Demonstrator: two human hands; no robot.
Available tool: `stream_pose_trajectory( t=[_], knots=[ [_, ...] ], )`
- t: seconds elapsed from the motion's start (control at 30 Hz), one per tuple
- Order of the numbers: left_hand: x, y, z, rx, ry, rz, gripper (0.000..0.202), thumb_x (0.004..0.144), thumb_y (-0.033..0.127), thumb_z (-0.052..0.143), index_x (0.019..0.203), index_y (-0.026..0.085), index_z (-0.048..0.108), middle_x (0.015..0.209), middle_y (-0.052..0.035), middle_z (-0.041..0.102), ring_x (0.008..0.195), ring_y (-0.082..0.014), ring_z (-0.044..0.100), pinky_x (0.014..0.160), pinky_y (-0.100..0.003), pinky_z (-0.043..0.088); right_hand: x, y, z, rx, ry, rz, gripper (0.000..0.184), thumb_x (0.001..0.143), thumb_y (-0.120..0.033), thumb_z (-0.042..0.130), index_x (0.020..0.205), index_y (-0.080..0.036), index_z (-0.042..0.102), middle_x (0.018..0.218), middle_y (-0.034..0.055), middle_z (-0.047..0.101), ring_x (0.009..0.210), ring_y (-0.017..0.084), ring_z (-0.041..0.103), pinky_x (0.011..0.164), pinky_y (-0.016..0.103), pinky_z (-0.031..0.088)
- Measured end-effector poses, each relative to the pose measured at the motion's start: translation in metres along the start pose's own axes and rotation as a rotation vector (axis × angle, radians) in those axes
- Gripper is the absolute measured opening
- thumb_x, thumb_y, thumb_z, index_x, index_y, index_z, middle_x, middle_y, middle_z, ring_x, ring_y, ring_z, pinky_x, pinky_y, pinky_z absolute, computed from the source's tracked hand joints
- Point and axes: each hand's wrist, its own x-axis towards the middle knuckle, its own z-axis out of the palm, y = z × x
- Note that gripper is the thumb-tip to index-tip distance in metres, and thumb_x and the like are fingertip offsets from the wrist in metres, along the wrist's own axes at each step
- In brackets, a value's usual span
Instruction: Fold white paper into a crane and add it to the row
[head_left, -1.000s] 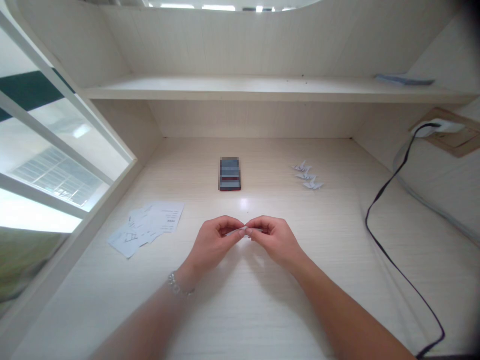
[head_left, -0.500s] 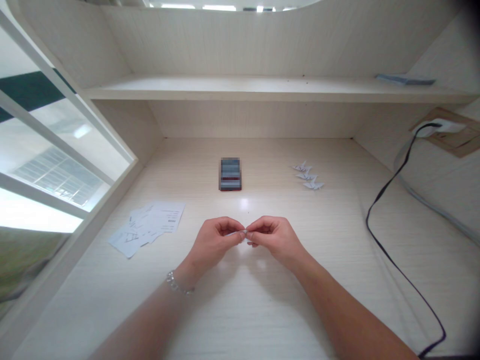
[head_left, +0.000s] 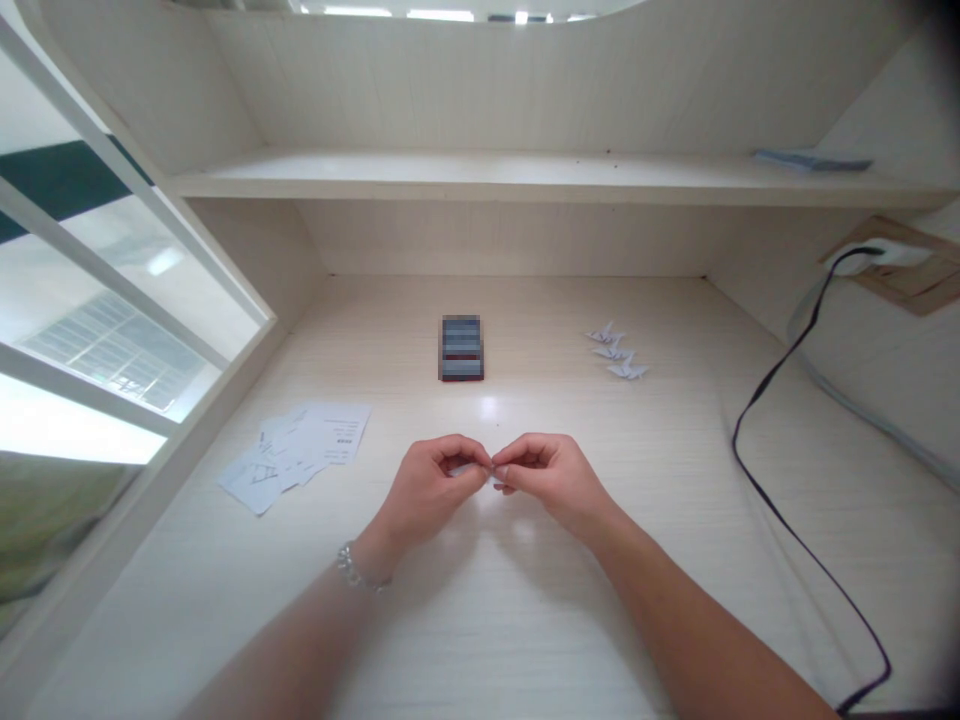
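A person's two bare hands meet low over the middle of a pale wooden surface (head_left: 525, 610). The left hand (head_left: 427, 492), with a bracelet (head_left: 358, 572) at the wrist, and the right hand (head_left: 553, 480) each have a closed grip, thumb and fingertips pinching a small piece of white paper (head_left: 486, 476) between them, just above the surface. The paper is mostly hidden by the fingers, so its shape cannot be told. Because so little of it shows beyond the pinch, it could slip free and drop, or crease crookedly or tear if the hands pull apart or twist unevenly. To the left, near the edge, lies a loose spread of paper slips (head_left: 304, 452); a sweep of the left forearm could scatter them. Farther back sit a dark blurred rectangular object (head_left: 460, 348) and, to its right, three small folded paper shapes (head_left: 616, 353), well apart from the hands. A black cable (head_left: 772, 500) trails down the right side, where the right elbow could snag it.
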Motion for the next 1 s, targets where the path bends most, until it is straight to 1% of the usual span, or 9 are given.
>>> stream_pose_trajectory(
  t=[0.13, 0.27, 0.4, 0.6, 0.8, 0.9, 1.0],
  knots=[
    [-0.0014, 0.0014, 0.0011, 0.022, 0.018, 0.006, 0.008, 0.073, 0.019, 0.06, 0.075, 0.016, 0.066, 0.072, -0.003, 0.067, 0.067, -0.0135, 0.061, 0.063, -0.022, 0.047, 0.0002, -0.0002, -0.0019, 0.044, -0.033, 0.008, 0.022, 0.064, -0.034, 0.07, 0.074, -0.014, 0.068, 0.07, 0.0037, 0.066, 0.064, 0.014, 0.061, 0.063, 0.031, 0.053],
    [-0.0024, -0.001, 0.0016, -0.015, 0.034, -0.013, 0.01, 0.071, 0.025, 0.064, 0.076, 0.016, 0.065, 0.074, -0.0046, 0.068, 0.068, -0.0152, 0.062, 0.063, -0.024, 0.049, 0.0007, 0.0008, -0.0032, -0.014, -0.033, 0.013, 0.023, 0.065, -0.033, 0.069, 0.075, -0.013, 0.068, 0.069, 0.0043, 0.066, 0.063, 0.014, 0.061, 0.063, 0.03, 0.052],
    [-0.0022, -0.0038, 0.0006, -0.061, 0.051, -0.031, 0.014, 0.07, 0.027, 0.066, 0.078, 0.015, 0.065, 0.078, -0.0059, 0.068, 0.071, -0.0165, 0.063, 0.065, -0.026, 0.051, 0.0, 0.002, -0.0042, -0.125, -0.008, -0.066, 0.019, 0.068, -0.031, 0.067, 0.078, -0.014, 0.068, 0.07, 0.005, 0.067, 0.065, 0.015, 0.061, 0.062, 0.028, 0.05],
    [-0.0015, -0.0028, -0.0004, -0.148, 0.07, -0.041, 0.015, 0.069, 0.026, 0.066, 0.078, 0.014, 0.065, 0.079, -0.0067, 0.069, 0.073, -0.0171, 0.064, 0.067, -0.027, 0.052, -0.0047, 0.0, -0.0023, -0.275, 0.05, -0.202, 0.015, 0.073, -0.028, 0.061, 0.081, -0.018, 0.068, 0.077, 0.0047, 0.069, 0.072, 0.017, 0.062, 0.066, 0.029, 0.05],
    [-0.0012, -0.0022, -0.0016, -0.185, 0.043, -0.063, 0.017, 0.069, 0.024, 0.067, 0.081, 0.014, 0.065, 0.081, -0.0069, 0.068, 0.073, -0.0164, 0.063, 0.068, -0.028, 0.052, -0.0063, 0.0004, -0.0014, -0.322, 0.097, -0.251, 0.014, 0.074, -0.027, 0.061, 0.083, -0.018, 0.065, 0.077, 0.0039, 0.068, 0.069, 0.016, 0.062, 0.064, 0.028, 0.049],
    [-0.0012, -0.0032, -0.0013, -0.182, 0.058, -0.049, 0.02, 0.068, 0.025, 0.068, 0.084, 0.014, 0.064, 0.085, -0.0075, 0.068, 0.077, -0.0174, 0.063, 0.069, -0.029, 0.052, -0.0068, -0.0001, -0.0015, -0.356, 0.111, -0.273, 0.011, 0.074, -0.026, 0.061, 0.081, -0.018, 0.065, 0.076, 0.0036, 0.067, 0.069, 0.016, 0.061, 0.064, 0.028, 0.049],
    [-0.0012, -0.0041, -0.0004, -0.16, 0.073, -0.053, 0.02, 0.067, 0.027, 0.069, 0.082, 0.014, 0.064, 0.081, -0.0072, 0.068, 0.075, -0.0179, 0.064, 0.068, -0.029, 0.053, -0.0075, -0.0011, -0.0009, -0.376, 0.104, -0.274, 0.01, 0.075, -0.026, 0.06, 0.079, -0.019, 0.066, 0.075, 0.0034, 0.067, 0.069, 0.016, 0.061, 0.064, 0.028, 0.048]
  ],
)
